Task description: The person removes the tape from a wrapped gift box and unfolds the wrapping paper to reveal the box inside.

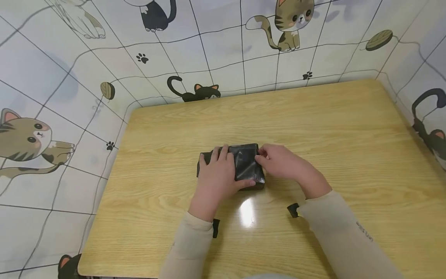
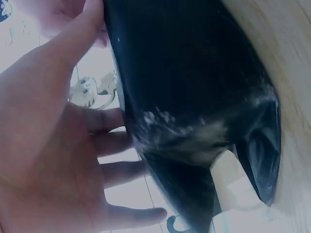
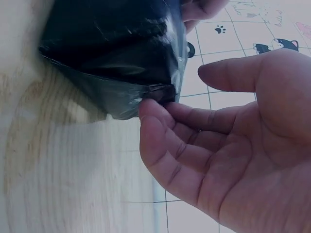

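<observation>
Black package (image 1: 246, 164) on table (image 1: 156, 135). Left hand (image 1: 218, 171) spread over package's top; right hand (image 1: 281, 161) at package's right end, bent fingertips touching flap (image 3: 114, 94), thumb apart.

The tabletop (image 1: 313, 128) shows a pale yellow wood grain and has rounded corners, and its far edge lies close to the back wall (image 1: 216, 58). The left wall (image 1: 21, 186) and the right wall (image 1: 428, 46) also rise near its sides. All three walls are whitish with soft bluish patches (image 1: 66, 87), and dark grid lines (image 1: 243, 50) divide them. On them are drawn tabby cats (image 1: 294, 23), black cats (image 1: 196, 95), paw prints (image 1: 142, 58) and brown striped balls (image 1: 379, 40). A bright white reflection (image 1: 247, 212) shines on the wood.
</observation>
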### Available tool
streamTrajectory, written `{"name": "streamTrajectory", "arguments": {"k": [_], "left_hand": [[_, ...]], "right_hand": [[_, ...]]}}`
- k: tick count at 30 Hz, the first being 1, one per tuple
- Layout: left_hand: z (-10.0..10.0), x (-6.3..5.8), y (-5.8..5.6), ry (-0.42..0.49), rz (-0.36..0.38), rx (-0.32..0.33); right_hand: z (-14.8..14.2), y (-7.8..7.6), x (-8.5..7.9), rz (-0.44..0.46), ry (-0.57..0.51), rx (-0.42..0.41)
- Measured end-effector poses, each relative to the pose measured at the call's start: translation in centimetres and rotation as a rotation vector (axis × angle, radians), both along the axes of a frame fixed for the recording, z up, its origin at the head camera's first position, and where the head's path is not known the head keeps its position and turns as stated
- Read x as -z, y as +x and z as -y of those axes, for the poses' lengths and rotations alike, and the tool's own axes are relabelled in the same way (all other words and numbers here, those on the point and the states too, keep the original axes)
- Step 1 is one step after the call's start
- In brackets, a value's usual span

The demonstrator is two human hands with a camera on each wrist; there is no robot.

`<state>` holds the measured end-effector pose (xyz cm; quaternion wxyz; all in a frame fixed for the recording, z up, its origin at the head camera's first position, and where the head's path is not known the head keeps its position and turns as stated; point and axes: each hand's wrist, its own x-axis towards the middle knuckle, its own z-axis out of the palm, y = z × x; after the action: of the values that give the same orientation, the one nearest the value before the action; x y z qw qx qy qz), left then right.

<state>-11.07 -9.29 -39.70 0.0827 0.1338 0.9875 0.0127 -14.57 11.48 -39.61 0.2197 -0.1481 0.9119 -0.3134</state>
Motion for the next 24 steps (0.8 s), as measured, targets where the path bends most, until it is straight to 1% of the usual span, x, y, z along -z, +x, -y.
{"name": "streamTrajectory", "arguments": {"k": [3,6,8,11,13,15,17,20,24], "left_hand": [[0.4,0.3,-0.2,0.000,-0.016,-0.017],[0.8,0.6,-0.5,0.020,0.000,0.003],[1.0,0.8,-0.6,0.043,0.014,0.009],[1.2,1.1,-0.8,0.088,0.006,-0.003],[1.2,1.2,-0.9,0.115,-0.010,-0.001],[1.1,1.3,-1.0,0.130,-0.027,0.013],[1.1,1.4,-1.0,0.126,-0.036,0.034],[1.1,1.5,-0.8,0.106,-0.028,0.054],[1.3,1.5,-0.5,0.096,0.002,0.057]], "right_hand": [[0.2,0.0,0.3,0.003,-0.026,-0.008],[0.4,0.0,0.5,-0.012,-0.036,0.000],[0.4,0.2,0.7,-0.048,-0.031,0.006],[0.4,0.3,0.8,-0.146,-0.037,0.001],[0.2,0.3,0.9,-0.226,-0.046,-0.021],[0.0,0.1,1.1,-0.295,-0.059,-0.048],[-0.2,-0.3,1.2,-0.336,-0.075,-0.080],[-0.4,-1.1,1.6,-0.343,-0.095,-0.114],[-0.5,-1.9,1.9,-0.255,-0.124,-0.121]]}}
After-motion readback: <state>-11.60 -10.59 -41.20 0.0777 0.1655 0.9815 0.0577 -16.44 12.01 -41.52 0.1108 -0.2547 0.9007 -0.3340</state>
